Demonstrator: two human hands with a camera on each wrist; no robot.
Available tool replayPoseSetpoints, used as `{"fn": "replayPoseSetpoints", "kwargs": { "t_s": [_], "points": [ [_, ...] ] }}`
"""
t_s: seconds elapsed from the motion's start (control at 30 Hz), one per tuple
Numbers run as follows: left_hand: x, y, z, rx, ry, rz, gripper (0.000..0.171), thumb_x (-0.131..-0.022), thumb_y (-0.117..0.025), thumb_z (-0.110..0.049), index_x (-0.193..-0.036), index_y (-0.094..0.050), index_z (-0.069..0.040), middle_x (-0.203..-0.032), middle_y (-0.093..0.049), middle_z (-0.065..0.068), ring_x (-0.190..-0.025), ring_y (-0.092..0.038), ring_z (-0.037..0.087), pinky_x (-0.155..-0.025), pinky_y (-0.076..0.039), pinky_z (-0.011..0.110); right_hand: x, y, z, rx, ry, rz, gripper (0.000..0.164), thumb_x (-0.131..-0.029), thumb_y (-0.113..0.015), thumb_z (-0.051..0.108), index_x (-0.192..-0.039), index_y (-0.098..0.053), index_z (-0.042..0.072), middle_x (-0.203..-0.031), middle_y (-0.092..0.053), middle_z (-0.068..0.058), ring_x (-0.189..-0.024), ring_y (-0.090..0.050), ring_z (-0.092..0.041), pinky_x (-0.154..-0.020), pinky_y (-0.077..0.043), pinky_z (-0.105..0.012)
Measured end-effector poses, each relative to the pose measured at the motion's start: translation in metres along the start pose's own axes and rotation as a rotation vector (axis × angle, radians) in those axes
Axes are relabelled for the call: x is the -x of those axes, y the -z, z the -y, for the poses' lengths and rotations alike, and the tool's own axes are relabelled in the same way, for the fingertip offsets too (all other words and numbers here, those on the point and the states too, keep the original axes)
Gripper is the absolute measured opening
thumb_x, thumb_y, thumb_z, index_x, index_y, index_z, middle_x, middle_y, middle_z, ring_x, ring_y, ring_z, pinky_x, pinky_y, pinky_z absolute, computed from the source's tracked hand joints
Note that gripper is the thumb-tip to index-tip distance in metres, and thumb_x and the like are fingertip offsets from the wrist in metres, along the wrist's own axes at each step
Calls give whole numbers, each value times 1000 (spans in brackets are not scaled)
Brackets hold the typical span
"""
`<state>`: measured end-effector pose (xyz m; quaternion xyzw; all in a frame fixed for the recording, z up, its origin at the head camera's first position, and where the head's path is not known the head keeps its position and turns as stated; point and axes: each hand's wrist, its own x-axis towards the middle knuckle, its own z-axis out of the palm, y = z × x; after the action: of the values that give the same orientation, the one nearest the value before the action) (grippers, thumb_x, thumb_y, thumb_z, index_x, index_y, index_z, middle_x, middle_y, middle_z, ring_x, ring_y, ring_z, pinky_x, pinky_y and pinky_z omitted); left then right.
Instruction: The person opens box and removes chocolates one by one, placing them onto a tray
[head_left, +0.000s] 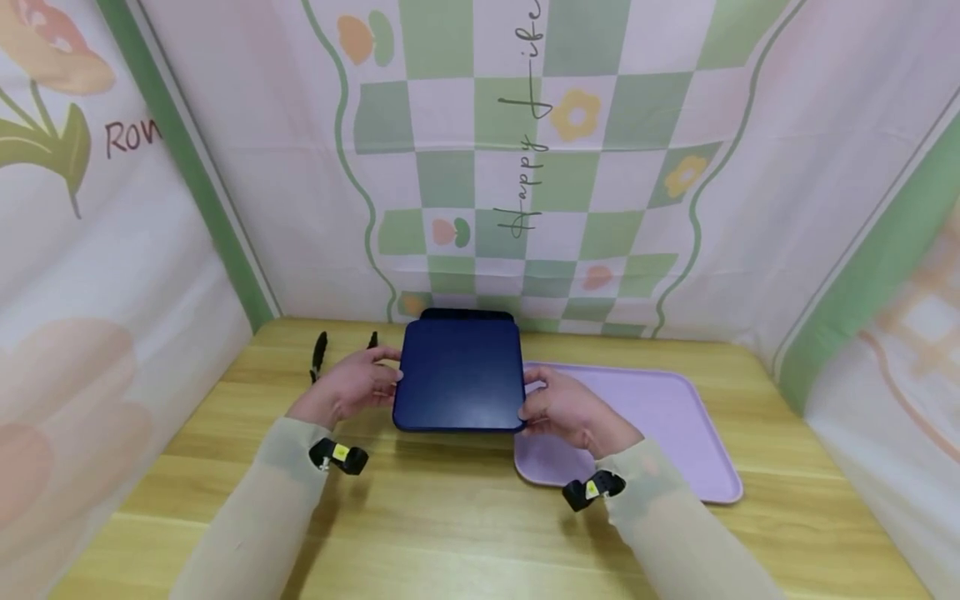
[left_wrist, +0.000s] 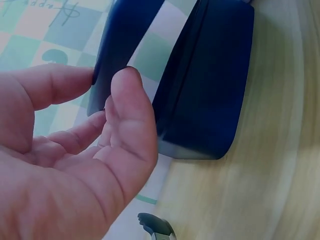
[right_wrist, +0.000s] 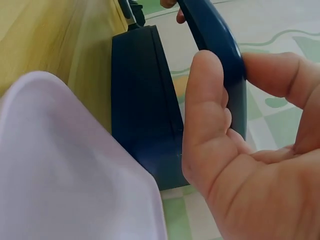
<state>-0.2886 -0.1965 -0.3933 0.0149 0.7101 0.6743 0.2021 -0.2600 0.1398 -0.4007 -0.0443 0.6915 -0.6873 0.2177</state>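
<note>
A dark blue square lid (head_left: 459, 375) is held up by both hands, smooth top facing the head camera. My left hand (head_left: 360, 383) pinches its left edge between thumb and fingers. On the opposite edge, my right hand (head_left: 566, 408) grips it the same way. Below the lid stands a dark blue box (left_wrist: 212, 85) on the table; both wrist views show a gap between the two. From the right wrist, the box (right_wrist: 142, 95) appears beside the lid's rim (right_wrist: 232, 75). The box's inside is hidden.
A lilac tray (head_left: 645, 417) lies on the wooden table (head_left: 442, 533) at right, partly beneath my right hand. Beyond my left hand are two black-handled items (head_left: 319, 350), mostly hidden. Patterned cloth (head_left: 570, 192) hangs behind and along both sides.
</note>
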Motion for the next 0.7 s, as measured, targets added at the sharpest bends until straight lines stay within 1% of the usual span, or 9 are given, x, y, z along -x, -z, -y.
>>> {"fn": "replayPoseSetpoints", "kwargs": {
  "t_s": [0.07, 0.17, 0.3, 0.37, 0.47, 0.53, 0.6, 0.7],
  "points": [
    [2, 1, 1, -10, -3, 7, 47, -97, -56, 0, -141, -40, -2, -90, -56, 10, -76, -58, 22, -80, -52, 45, 2, -1, 2, 18, -4, -4, 58, -77, -61, -12, -129, -36, -4, -78, -54, -14, -68, -60, -25, -68, -58, -42],
    [6, 2, 4, -10, 1, 0, 44, -97, -56, 0, -138, -42, -4, -84, -54, 8, -75, -55, 23, -80, -51, 46, 4, -3, 3, 39, -3, -15, 49, -81, -61, -7, -126, -39, -6, -80, -56, -14, -68, -60, -25, -69, -58, -45],
    [12, 3, 8, -1, 12, -3, 45, -96, -56, 0, -139, -43, -4, -73, -49, 3, -74, -53, 22, -79, -51, 45, 3, -4, 4, 65, -7, -31, 43, -85, -61, -3, -124, -42, -7, -86, -57, -14, -71, -60, -26, -68, -58, -43],
    [15, 3, 10, -7, 16, 3, 47, -95, -57, -1, -140, -43, -4, -71, -49, 2, -73, -53, 21, -77, -51, 43, 2, -4, 3, 70, -7, -40, 43, -86, -61, -2, -125, -43, -7, -88, -57, -14, -71, -60, -26, -68, -58, -43],
    [19, 0, 12, -19, 17, 9, 48, -94, -58, -2, -140, -43, -4, -76, -51, 4, -72, -52, 22, -77, -52, 44, 2, -4, 3, 84, -7, -61, 47, -87, -61, -2, -130, -42, -7, -90, -57, -15, -72, -60, -26, -69, -57, -44],
    [22, -1, 13, -39, 15, 8, 48, -94, -58, -2, -140, -43, -4, -85, -53, 8, -73, -52, 22, -79, -52, 46, 2, -4, 3, 100, -6, -71, 53, -88, -61, -1, -135, -40, -7, -90, -58, -15, -72, -60, -25, -69, -57, -44],
    [24, -3, 14, -51, 18, 2, 48, -93, -57, -1, -139, -44, -5, -91, -53, 10, -74, -53, 23, -81, -52, 48, 3, -5, 4, 116, -9, -87, 59, -87, -62, -1, -141, -38, -4, -92, -59, -16, -72, -60, -26, -68, -57, -45],
    [26, -5, 15, -65, 28, -14, 46, -93, -57, -1, -137, -45, -5, -93, -53, 11, -75, -53, 23, -83, -52, 50, 4, -7, 5, 134, -8, -105, 65, -87, -62, -2, -146, -36, 1, -94, -60, -19, -74, -60, -28, -69, -57, -46]
  ]
}}
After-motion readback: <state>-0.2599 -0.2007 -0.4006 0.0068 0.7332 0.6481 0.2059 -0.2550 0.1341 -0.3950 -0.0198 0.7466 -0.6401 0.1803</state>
